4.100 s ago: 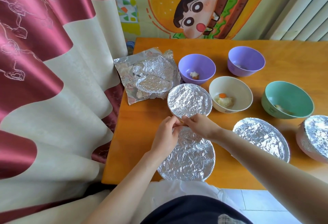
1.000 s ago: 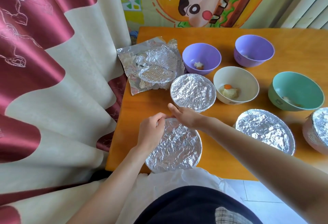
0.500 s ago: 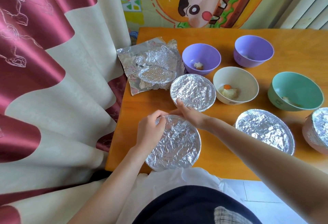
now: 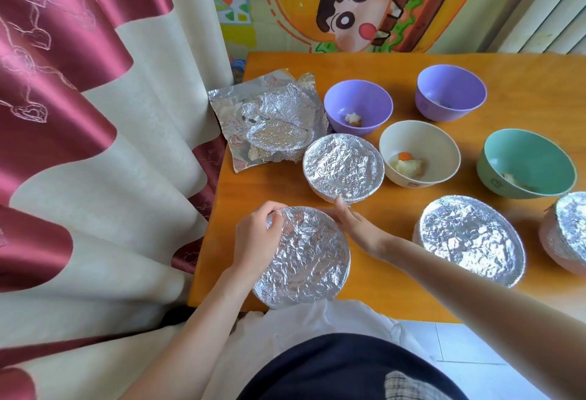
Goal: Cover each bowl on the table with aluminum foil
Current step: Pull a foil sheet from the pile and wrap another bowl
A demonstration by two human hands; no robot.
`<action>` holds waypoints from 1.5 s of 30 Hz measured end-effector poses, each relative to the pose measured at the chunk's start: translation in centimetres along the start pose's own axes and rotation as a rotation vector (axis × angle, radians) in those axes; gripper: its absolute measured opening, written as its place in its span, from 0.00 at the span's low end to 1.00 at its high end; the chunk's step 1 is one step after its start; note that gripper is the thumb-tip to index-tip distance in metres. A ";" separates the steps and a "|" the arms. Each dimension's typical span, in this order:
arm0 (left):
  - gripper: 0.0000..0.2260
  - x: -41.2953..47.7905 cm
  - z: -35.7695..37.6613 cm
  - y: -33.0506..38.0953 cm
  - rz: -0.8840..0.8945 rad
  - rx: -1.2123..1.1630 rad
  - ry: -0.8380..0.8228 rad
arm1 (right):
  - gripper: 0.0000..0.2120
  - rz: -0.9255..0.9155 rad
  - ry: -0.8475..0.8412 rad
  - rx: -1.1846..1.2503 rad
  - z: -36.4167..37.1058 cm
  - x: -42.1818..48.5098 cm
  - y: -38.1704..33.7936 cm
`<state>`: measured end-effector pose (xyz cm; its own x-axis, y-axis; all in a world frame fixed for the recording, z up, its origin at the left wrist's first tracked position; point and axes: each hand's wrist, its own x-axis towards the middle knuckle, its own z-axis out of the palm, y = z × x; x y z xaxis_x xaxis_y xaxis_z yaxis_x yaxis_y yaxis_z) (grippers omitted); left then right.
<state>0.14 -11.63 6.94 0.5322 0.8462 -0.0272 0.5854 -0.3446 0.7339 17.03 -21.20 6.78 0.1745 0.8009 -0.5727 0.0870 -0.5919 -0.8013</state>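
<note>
A foil-covered bowl [image 4: 306, 257] sits at the table's near edge. My left hand [image 4: 258, 234] curls over its left rim, fingers pinching the foil there. My right hand [image 4: 352, 222] lies along its far right rim, fingers fairly straight, pressing the foil. Three more foil-covered bowls stand around: one just beyond [image 4: 344, 171], one to the right [image 4: 469, 238], one at the right edge [image 4: 567, 231]. Uncovered are two purple bowls [image 4: 358, 108] [image 4: 450, 95], a cream bowl [image 4: 418, 152] and a green bowl [image 4: 524, 163], each with some food. Crumpled foil sheets [image 4: 272, 117] lie at the far left.
The orange wooden table [image 4: 260, 184] has its left edge against a red and cream curtain [image 4: 95, 133]. A cartoon picture [image 4: 352, 3] hangs behind the table. The near bowl overhangs the table's front edge above my lap.
The near bowl has been pulled closer and leftward since four seconds ago. In the last second my left hand has worked round its left rim, while my right hand slid to the far right rim.
</note>
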 end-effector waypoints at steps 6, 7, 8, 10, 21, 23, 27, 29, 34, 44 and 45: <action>0.10 -0.7 0.2 -1.0 -0.015 0.043 0.003 | 0.43 -0.002 0.007 0.043 0.8 0.2 0.6; 0.10 -0.7 0.2 -1.1 -0.005 0.041 0.002 | 0.42 -0.011 -0.010 0.070 0.8 0.1 0.4; 0.10 -0.5 0.1 -1.2 0.006 0.045 0.003 | 0.42 -0.018 -0.019 0.089 0.8 0.2 0.3; 0.11 0.1 -0.1 -1.5 0.010 0.062 0.006 | 0.41 -0.019 -0.023 0.095 0.7 0.5 0.2; 0.14 0.6 -0.3 -3.3 -0.343 -0.160 -0.092 | 0.14 0.025 0.133 -0.118 1.5 2.4 1.0; 0.10 0.1 0.0 -3.7 -0.410 -0.307 -0.075 | 0.15 0.040 0.156 -0.133 1.9 2.6 1.3; 0.18 -1.0 0.5 -3.7 -0.427 -0.353 -0.002 | 0.15 0.037 0.146 -0.142 2.3 2.2 1.9; 0.18 -1.3 0.5 -3.7 -0.419 -0.334 0.000 | 0.19 0.042 0.144 -0.147 2.4 1.8 2.0; 0.17 -1.0 0.4 -4.2 -0.339 -0.252 -0.005 | 0.17 0.030 0.098 -0.113 2.3 1.8 2.3; 0.17 -1.3 2.6 -3.4 -0.463 -0.313 0.163 | 0.15 0.084 0.205 0.107 2.0 1.4 2.3; 0.17 -1.3 2.8 -3.3 -0.491 -0.330 0.176 | 0.15 0.082 0.227 0.085 2.1 1.6 2.4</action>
<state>-0.80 -12.71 2.65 0.1236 0.9381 -0.3235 0.5012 0.2223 0.8363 15.46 -21.20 3.59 0.3945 0.7037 -0.5909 -0.0181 -0.6369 -0.7707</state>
